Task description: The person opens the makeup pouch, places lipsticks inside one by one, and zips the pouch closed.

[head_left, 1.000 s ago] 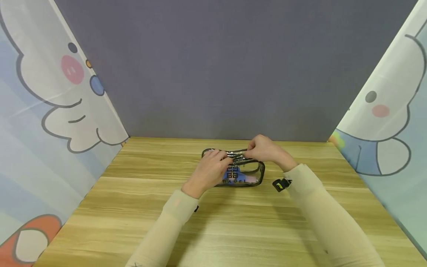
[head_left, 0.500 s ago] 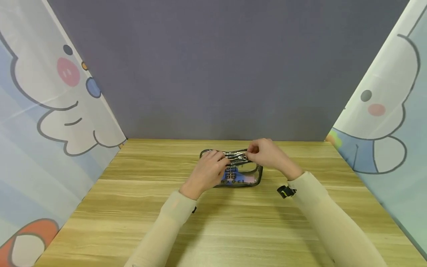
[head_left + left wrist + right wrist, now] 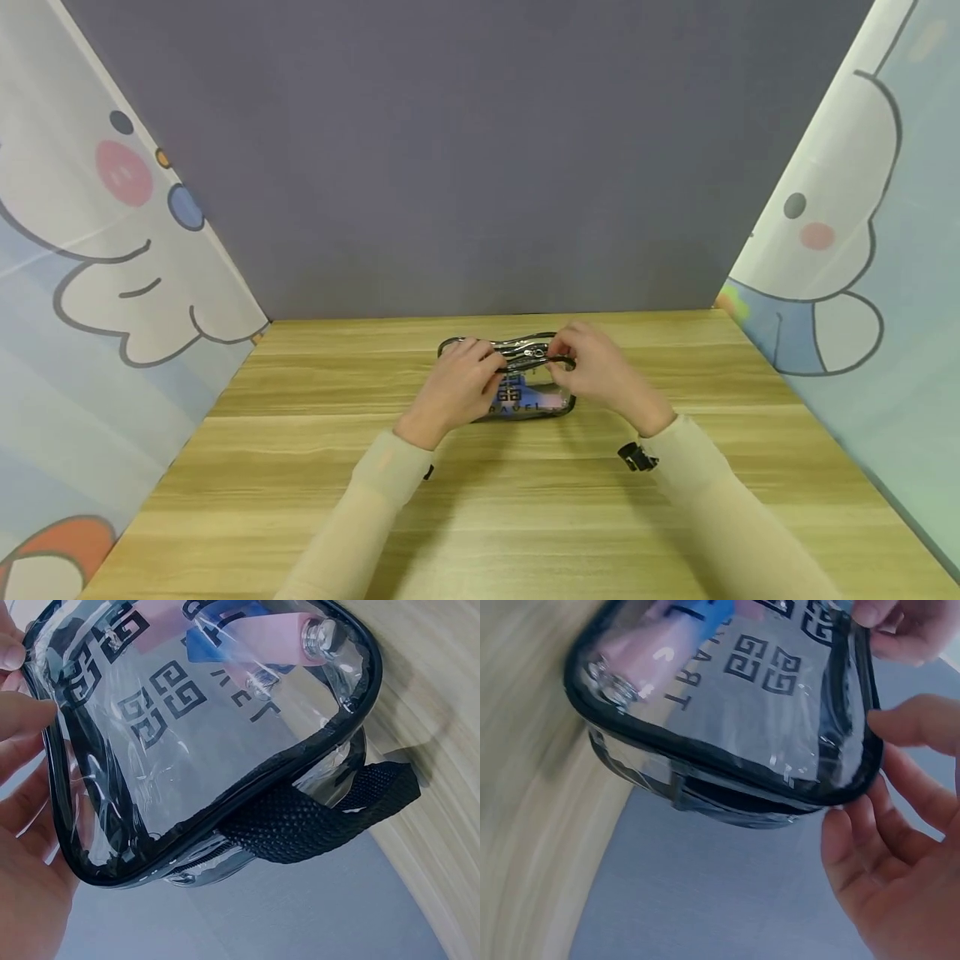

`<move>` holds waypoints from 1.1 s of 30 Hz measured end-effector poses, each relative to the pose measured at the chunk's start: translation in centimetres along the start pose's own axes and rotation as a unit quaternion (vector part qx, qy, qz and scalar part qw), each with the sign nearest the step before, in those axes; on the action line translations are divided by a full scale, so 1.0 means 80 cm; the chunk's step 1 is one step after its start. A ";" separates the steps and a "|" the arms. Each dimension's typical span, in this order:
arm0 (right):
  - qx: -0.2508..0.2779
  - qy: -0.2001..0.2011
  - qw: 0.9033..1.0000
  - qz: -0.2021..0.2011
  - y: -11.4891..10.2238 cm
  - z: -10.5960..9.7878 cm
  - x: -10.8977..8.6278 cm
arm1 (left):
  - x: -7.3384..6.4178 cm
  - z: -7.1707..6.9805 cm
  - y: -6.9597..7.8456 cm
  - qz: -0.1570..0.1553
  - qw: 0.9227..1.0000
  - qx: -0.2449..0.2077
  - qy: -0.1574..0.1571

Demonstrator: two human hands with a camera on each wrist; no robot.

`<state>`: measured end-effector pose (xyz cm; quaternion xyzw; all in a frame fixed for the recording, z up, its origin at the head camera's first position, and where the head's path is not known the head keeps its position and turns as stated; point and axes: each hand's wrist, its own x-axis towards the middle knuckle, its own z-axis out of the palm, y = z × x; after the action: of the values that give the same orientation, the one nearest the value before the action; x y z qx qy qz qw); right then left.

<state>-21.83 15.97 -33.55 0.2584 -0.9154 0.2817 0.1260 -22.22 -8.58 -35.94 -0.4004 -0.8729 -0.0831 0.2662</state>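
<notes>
A clear plastic toiletry bag [image 3: 536, 398] with black piping stands upright on the table, printed with dark lettering and a square motif. My left hand [image 3: 456, 385] grips the left part of its top front edge. At the top right corner, my right hand [image 3: 596, 371] pinches the black-trimmed front rim between thumb and fingers. Between the hands a zipper [image 3: 534, 352] with a silver pull runs along the top. Inside lie pink bottles [image 3: 274, 641] with silvery ends, and something blue [image 3: 204, 641]. A black webbing loop [image 3: 292, 825] projects from the bag's side.
Wood-grain table [image 3: 525, 517] surrounds the bag. A grey panel [image 3: 480, 167] rises behind its back edge, and cartoon-printed cloths [image 3: 67, 267] flank both sides.
My right hand has shifted from the zipper pull to the front rim's right corner, leaving the pull visible. The left hand keeps its grip. The head view has turned slightly right.
</notes>
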 end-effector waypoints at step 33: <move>-0.018 0.141 0.986 -0.082 -0.001 0.028 -0.015 | 0.085 -0.009 0.020 -0.073 0.981 -0.082 -0.160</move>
<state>-21.01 15.10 -35.79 0.2879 -0.8691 0.2879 0.2809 -24.41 -3.30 -31.86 -0.3638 -0.9214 -0.1084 0.0827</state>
